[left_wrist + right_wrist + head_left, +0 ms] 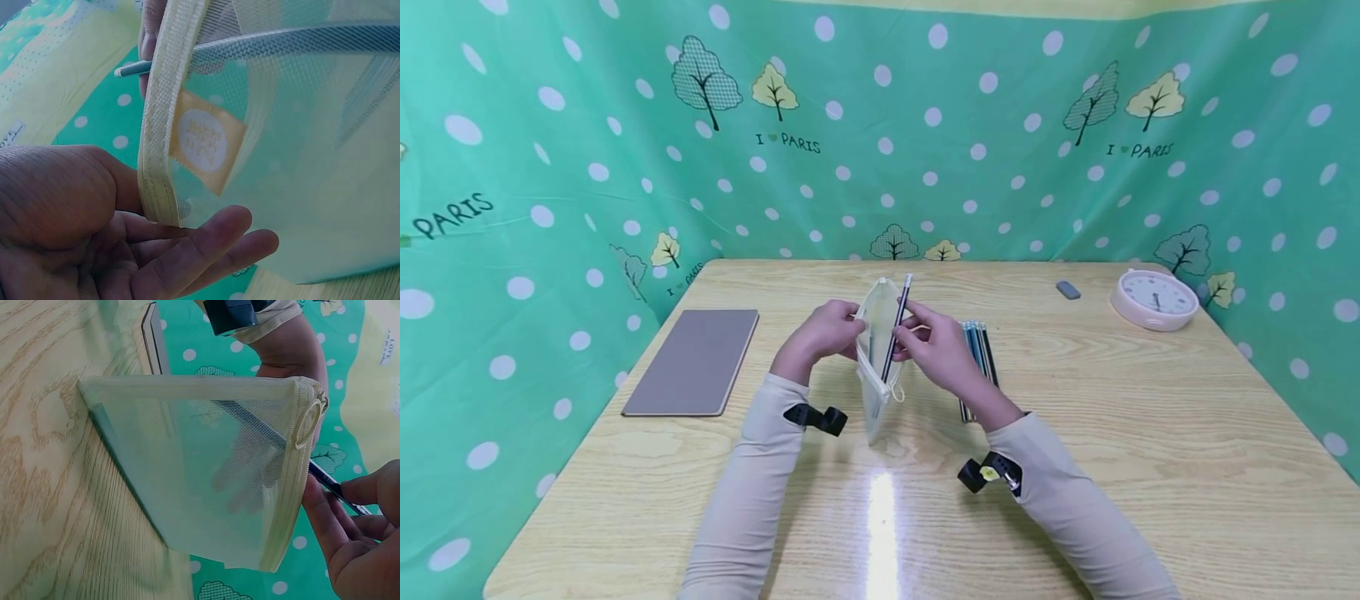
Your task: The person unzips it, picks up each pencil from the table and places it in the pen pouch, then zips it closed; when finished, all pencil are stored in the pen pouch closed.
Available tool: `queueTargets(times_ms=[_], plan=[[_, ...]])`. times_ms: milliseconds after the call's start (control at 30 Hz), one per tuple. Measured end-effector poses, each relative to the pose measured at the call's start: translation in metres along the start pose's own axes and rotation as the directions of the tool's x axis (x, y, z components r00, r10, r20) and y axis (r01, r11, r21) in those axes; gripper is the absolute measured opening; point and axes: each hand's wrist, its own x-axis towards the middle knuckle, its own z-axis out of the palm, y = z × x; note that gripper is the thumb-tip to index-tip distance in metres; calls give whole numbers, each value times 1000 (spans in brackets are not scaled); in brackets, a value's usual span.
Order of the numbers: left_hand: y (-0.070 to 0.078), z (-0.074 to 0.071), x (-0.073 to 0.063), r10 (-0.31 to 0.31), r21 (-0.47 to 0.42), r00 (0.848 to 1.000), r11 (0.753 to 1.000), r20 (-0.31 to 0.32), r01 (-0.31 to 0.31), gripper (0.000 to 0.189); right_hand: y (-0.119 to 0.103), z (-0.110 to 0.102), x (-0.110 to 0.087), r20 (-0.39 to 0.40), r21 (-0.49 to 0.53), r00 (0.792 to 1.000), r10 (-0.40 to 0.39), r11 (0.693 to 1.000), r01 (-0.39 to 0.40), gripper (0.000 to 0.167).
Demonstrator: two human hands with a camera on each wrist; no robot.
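A pale mesh zip pouch (pixel 874 408) stands over the table with its mouth spread. My left hand (pixel 829 332) pinches the left side of its rim with thumb and finger; in the left wrist view the other fingers extend along the mesh beside a printed label (pixel 205 142). A dark pencil (pixel 902 307) with a white end slants into the mouth, and my right hand (pixel 934 343) pinches it between thumb and fingers. Through the mesh in the right wrist view the pencil's lower part (pixel 253 422) shows inside the pouch. A cream zip-pull loop (pixel 307 425) hangs at the rim.
A row of pencils (pixel 977 350) lies right of the pouch, partly behind my right wrist. A grey notebook (pixel 692 363) lies on the left. Farther back on the right are a grey-blue eraser (pixel 1067 289) and a round pink-rimmed clock (pixel 1156 298). A green dotted curtain (pixel 925 150) surrounds the table.
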Motion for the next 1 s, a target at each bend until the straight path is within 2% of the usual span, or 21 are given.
queueTargets(times_ms=[300, 633, 767, 867, 933, 1000], plan=[[-1, 1, 2, 14, 0, 1000, 1000, 1, -14, 44, -3, 1, -1, -6, -42, 1000, -15, 999, 15, 49], [0, -1, 0, 9, -19, 1000, 1000, -1, -9, 43, -6, -6, -1, 10, -12, 1000, -8, 1000, 8, 41], [-1, -1, -1, 6, -24, 1000, 1000, -2, -6, 43, -8, -22, 2, -26, 22, 999, 19, 1000, -18, 35], [-2, -2, -2, -1, -20, 1000, 1000, 6, 1, 44, -8, -43, 6, -49, 29, 995, 90, 996, -89, 33], [-1, -3, -3, 0, -18, 1000, 1000, 8, 1, 44, -5, -59, 13, -43, 0, 988, 152, 988, -152, 33], [0, -5, -3, 3, -12, 1000, 1000, 5, -3, 45, 0, -74, 22, -17, -88, 977, 213, 973, -214, 34]])
